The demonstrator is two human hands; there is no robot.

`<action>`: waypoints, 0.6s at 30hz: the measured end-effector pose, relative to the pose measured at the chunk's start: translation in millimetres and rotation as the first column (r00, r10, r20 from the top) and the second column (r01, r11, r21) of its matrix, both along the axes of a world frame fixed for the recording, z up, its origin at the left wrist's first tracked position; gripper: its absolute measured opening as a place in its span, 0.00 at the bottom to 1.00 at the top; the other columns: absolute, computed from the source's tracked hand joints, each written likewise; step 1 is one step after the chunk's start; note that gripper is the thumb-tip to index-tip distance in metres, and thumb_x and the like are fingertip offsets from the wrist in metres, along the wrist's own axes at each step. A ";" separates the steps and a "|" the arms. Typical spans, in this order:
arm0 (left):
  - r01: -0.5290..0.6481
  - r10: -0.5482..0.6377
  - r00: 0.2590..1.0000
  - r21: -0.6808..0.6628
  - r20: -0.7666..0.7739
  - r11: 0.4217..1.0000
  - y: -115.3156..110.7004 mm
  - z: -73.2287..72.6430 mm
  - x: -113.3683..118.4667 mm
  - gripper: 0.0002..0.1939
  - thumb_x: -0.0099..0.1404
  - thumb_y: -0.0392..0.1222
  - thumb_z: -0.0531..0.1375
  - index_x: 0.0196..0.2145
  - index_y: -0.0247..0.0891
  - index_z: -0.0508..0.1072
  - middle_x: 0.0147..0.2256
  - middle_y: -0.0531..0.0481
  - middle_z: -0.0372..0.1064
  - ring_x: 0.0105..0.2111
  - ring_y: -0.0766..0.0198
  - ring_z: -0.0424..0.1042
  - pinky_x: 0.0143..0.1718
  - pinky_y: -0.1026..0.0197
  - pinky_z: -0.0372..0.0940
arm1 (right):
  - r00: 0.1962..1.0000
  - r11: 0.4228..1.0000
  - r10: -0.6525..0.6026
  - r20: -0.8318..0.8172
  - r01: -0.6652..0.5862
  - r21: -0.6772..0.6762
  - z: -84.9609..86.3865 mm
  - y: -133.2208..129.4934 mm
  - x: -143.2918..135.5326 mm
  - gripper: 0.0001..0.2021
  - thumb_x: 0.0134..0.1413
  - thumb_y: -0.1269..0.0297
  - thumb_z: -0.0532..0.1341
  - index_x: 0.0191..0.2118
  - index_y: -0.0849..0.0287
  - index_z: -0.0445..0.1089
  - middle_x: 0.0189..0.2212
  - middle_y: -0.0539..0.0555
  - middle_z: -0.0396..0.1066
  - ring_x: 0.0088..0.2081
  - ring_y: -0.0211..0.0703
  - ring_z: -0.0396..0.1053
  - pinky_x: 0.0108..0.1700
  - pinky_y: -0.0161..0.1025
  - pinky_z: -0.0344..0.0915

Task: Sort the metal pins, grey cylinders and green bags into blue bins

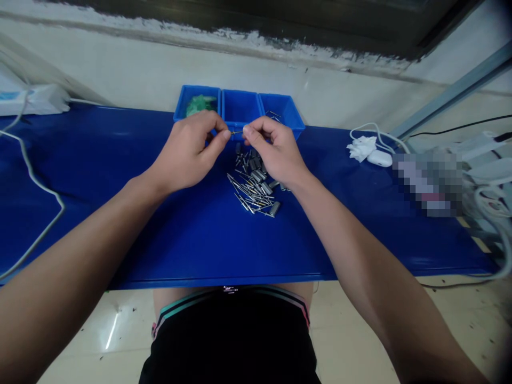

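Observation:
Between my two hands, above the blue table, is a thin metal pop rivet point(237, 133) with a brassy tint. My left hand point(192, 152) pinches one end between thumb and forefinger. The other end is in the pinched fingertips of my right hand point(278, 149), which partly hide it. Below them lies a loose pile of silvery pop rivets point(250, 194), mixed with short grey cylindrical pieces point(256, 175). My right hand covers part of that pile.
Three joined blue bins stand against the wall: the left bin point(178, 104) holds green material, the middle bin point(240, 104) is beside it, and the right bin point(294, 112) holds a few thin metal pieces. White cables point(56, 194), crumpled tissue point(361, 148) and a white case point(380, 158) lie at the sides.

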State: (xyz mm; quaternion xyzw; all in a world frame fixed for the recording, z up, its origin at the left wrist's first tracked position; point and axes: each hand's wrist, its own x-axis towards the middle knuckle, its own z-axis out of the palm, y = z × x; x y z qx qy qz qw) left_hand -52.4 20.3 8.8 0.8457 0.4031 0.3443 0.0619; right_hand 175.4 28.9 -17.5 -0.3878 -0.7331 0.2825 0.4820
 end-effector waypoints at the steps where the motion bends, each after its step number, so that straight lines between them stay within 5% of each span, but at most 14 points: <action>1: -0.003 0.003 1.000 -0.002 -0.007 1.000 -0.5 0.3 0.4 0.16 0.81 0.55 0.54 0.45 0.43 0.75 0.44 0.46 0.81 0.46 0.54 0.78 0.50 0.52 0.73 | 1.000 1.000 0.004 -0.023 -0.004 -0.007 1.0 0.4 -0.2 0.29 0.65 0.28 0.63 0.39 0.53 0.75 0.37 0.50 0.74 0.43 0.44 0.73 0.53 0.45 0.71; 9: 0.072 -0.073 0.990 -0.017 -0.123 0.997 -0.3 -1.8 -0.7 0.23 0.79 0.61 0.56 0.51 0.40 0.77 0.53 0.43 0.78 0.51 0.52 0.78 0.56 0.48 0.72 | 0.958 0.973 -0.182 -0.220 0.144 -0.179 14.9 6.8 11.1 0.24 0.62 0.31 0.68 0.42 0.48 0.75 0.37 0.50 0.75 0.44 0.44 0.76 0.43 0.39 0.71; 13: 0.195 -0.206 0.948 -0.069 -0.242 0.978 3.8 -9.7 -0.5 0.24 0.77 0.57 0.55 0.54 0.40 0.81 0.57 0.39 0.77 0.59 0.43 0.76 0.63 0.42 0.70 | 0.901 0.902 -0.343 -0.266 0.237 -0.362 14.5 14.1 29.6 0.24 0.63 0.32 0.67 0.37 0.50 0.72 0.30 0.48 0.70 0.33 0.40 0.72 0.32 0.36 0.63; 18: 0.210 -0.246 0.915 -0.143 -0.320 0.967 4.3 -15.0 1.6 0.25 0.76 0.51 0.54 0.57 0.38 0.83 0.60 0.39 0.77 0.60 0.41 0.76 0.66 0.36 0.68 | 0.769 0.796 -0.515 -0.378 0.265 -0.544 9.4 21.6 41.5 0.17 0.68 0.48 0.67 0.33 0.53 0.71 0.24 0.45 0.65 0.21 0.32 0.58 0.22 0.34 0.51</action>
